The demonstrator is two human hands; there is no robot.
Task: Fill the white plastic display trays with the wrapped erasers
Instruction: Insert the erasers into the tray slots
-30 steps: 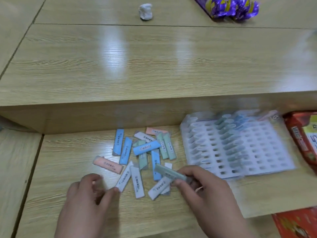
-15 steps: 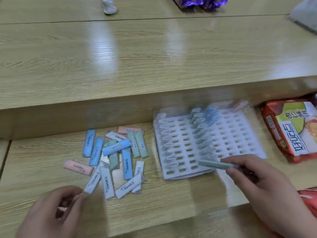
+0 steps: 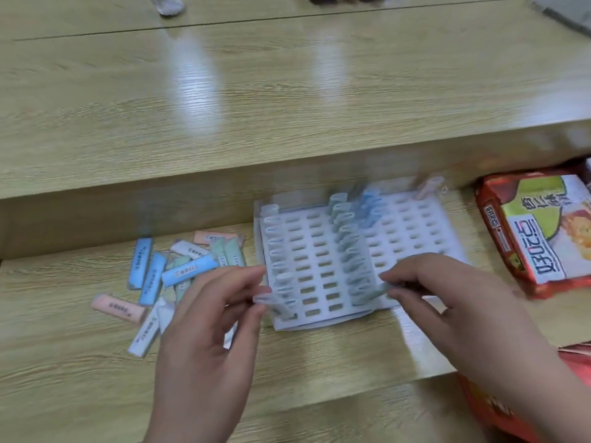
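Head: green eraser (image 3: pixel 369 292) between right fingers (image 3: pixel 412 272)

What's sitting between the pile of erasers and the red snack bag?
In the head view, the white tray lies between the eraser pile and the red snack bag.

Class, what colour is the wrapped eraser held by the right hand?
Pale green: the eraser shows best in the head view.
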